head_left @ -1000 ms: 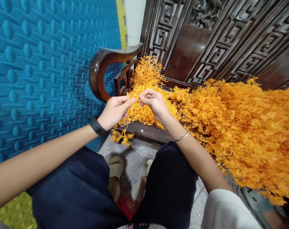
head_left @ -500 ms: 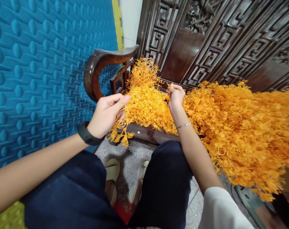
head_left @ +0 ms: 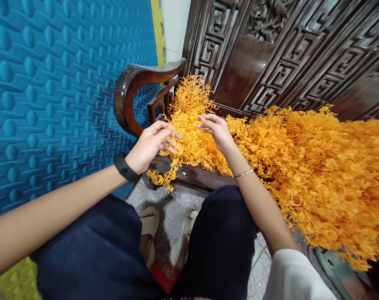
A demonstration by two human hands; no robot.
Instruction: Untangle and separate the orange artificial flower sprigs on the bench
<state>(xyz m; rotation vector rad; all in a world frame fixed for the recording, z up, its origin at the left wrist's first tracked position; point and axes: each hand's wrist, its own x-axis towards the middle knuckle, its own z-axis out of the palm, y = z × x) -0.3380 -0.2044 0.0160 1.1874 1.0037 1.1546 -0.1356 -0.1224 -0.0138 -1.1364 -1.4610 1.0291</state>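
Observation:
My left hand (head_left: pixel 153 143), with a dark band on the wrist, holds a thin orange plastic sprig (head_left: pixel 176 160) between thumb and forefinger. The other fingers are spread, and the sprig's branched end hangs past the front of the wooden seat (head_left: pixel 195 175). To its right is my right hand (head_left: pixel 217 130), a thin bracelet on its wrist. Its fingers are bent but apart, and I see nothing in them. Both hands hover over a heap of loose orange plastic sprigs (head_left: pixel 200 152) on the seat. A tangled bunch of thinner orange strands (head_left: pixel 194 93) lies behind them.
A much larger orange pile (head_left: pixel 330 175) covers the right side and spills over the front. The seat has a curved wooden armrest (head_left: pixel 122 100) on the left and a carved dark backrest (head_left: pixel 239 71). Blue foam matting (head_left: pixel 67 96) stretches along the left.
My right hand has come left and its fingers have loosened from a pinch. My left hand has moved slightly right, its fingers now more spread, with the sprig still hanging from it.

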